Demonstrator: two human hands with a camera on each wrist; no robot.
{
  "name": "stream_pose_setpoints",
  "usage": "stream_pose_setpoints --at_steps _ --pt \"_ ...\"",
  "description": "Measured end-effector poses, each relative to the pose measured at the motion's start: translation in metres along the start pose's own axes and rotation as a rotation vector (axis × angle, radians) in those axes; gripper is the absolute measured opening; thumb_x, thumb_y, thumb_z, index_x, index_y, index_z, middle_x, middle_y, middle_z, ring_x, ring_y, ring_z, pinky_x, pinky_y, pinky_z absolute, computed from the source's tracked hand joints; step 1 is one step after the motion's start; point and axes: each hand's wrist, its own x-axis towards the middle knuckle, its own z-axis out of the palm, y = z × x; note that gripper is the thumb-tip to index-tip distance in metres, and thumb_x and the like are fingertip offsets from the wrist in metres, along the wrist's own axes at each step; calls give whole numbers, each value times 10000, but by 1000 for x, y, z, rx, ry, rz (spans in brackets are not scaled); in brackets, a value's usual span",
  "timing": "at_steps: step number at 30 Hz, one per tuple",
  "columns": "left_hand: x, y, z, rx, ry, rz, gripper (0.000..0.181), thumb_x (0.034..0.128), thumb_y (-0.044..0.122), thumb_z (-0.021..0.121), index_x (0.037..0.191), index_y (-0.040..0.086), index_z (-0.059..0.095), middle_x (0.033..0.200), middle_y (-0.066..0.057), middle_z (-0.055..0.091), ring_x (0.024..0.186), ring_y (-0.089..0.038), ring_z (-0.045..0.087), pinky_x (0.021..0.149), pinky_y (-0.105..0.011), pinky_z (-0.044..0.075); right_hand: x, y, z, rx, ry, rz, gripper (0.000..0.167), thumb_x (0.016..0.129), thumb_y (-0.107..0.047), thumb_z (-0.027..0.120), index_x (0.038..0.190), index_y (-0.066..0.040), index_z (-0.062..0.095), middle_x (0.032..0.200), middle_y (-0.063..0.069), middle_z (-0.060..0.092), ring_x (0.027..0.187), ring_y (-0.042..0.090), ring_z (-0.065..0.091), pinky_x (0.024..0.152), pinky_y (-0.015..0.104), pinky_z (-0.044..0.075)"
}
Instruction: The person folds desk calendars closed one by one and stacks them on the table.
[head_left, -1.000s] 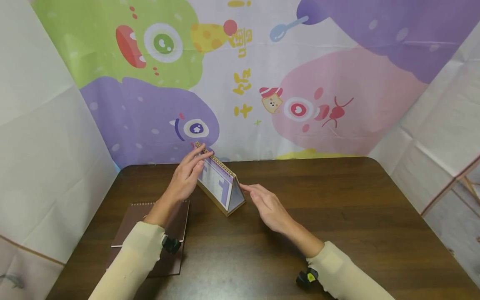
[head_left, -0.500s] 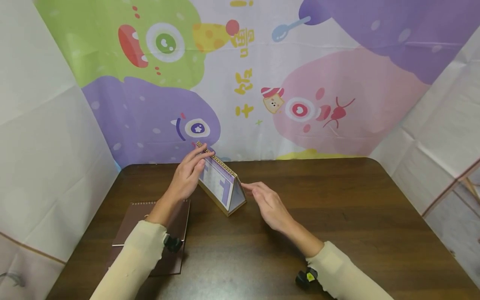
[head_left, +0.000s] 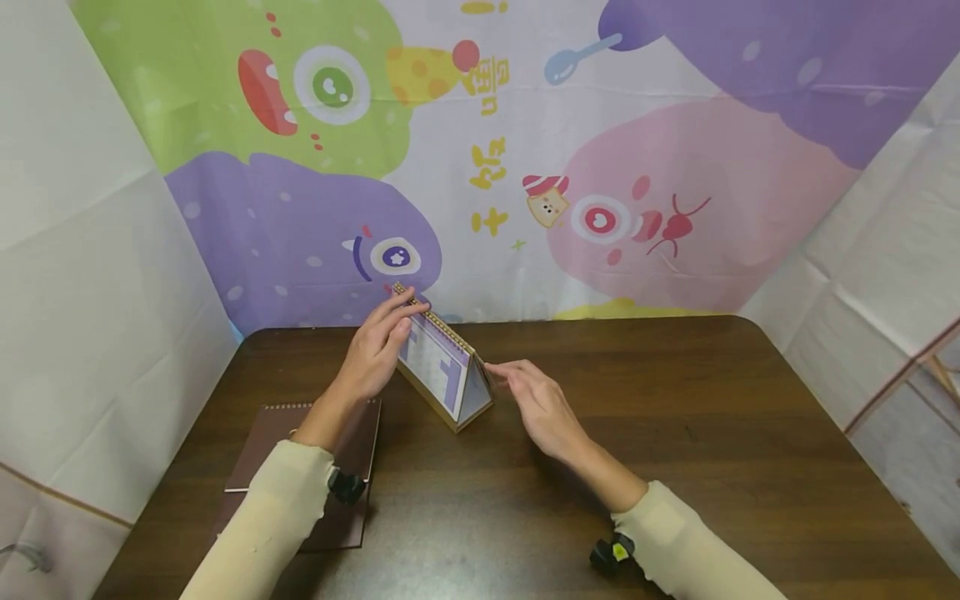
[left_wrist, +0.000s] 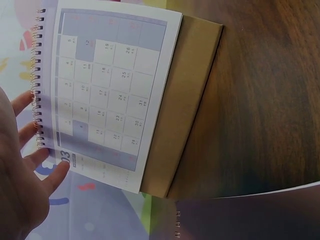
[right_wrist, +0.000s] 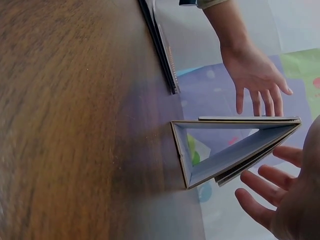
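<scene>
A spiral-bound desk calendar (head_left: 431, 367) stands as a tent on the table, its grid page facing left and its open triangular end toward the right. My left hand (head_left: 372, 350) rests at the calendar's upper far end, fairly straight fingers along the spiral and thumb by the page's printed "03" in the left wrist view. Behind the other sloping side is my right hand (head_left: 542, 410), fingers extended with their tips at the back pages. The right wrist view shows those fingers (right_wrist: 265, 187) beside the slightly parted back leaves; exact contact is hard to tell.
A dark brown spiral-bound notebook (head_left: 358, 454) lies on the left of the brown wooden table (head_left: 675, 433), partly under my left forearm. A cartoon-printed cloth (head_left: 480, 275) hangs behind the table's far edge, with white cloth at both sides.
My right hand has shifted very slightly, its fingertips rising a little along the calendar's back. The left hand and the calendar keep their places; the view itself shifts a little.
</scene>
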Motion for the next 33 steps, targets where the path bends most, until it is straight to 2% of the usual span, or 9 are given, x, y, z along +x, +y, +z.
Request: stream_pose_setpoints --at_steps 6,13,19,26,33 --pt "0 1 -1 -4 -3 -7 436 1203 236 435 1529 116 697 1779 -166 485 1700 -405 390 1367 -676 319 0 -2 -1 -22 23 10 446 1230 -228 401 1507 -95 725 1362 152 758 1206 394 752 1026 413 607" --pt "0 0 -1 -3 -6 -16 438 1208 249 429 1537 128 692 1783 -159 481 1706 -398 382 1369 -681 313 1 -1 -1 -42 47 -12 436 1220 -204 419 1505 -74 722 1380 175 766 1267 392 749 1071 523 606" --pt "0 0 -1 -1 -8 -13 440 1205 247 429 1535 121 692 1785 -151 480 1703 -399 387 1367 -675 319 2 0 -2 -73 47 -21 447 1226 -215 404 1539 -81 693 1355 188 765 1267 371 746 1088 562 596" --pt "1 -1 0 -1 -4 -8 443 1201 247 432 1529 111 696 1783 -142 486 1696 -409 396 1367 -669 324 1 -2 -3 -71 47 2 434 1206 -210 465 1571 -77 660 1537 166 733 1455 375 690 1224 603 541" --pt "1 1 -1 -11 -4 -20 438 1204 238 432 1518 88 699 1786 -138 482 1709 -410 372 1381 -659 303 2 -4 -2 -89 66 60 470 1197 -252 512 1640 -119 596 1692 187 596 1601 432 545 1302 673 445"
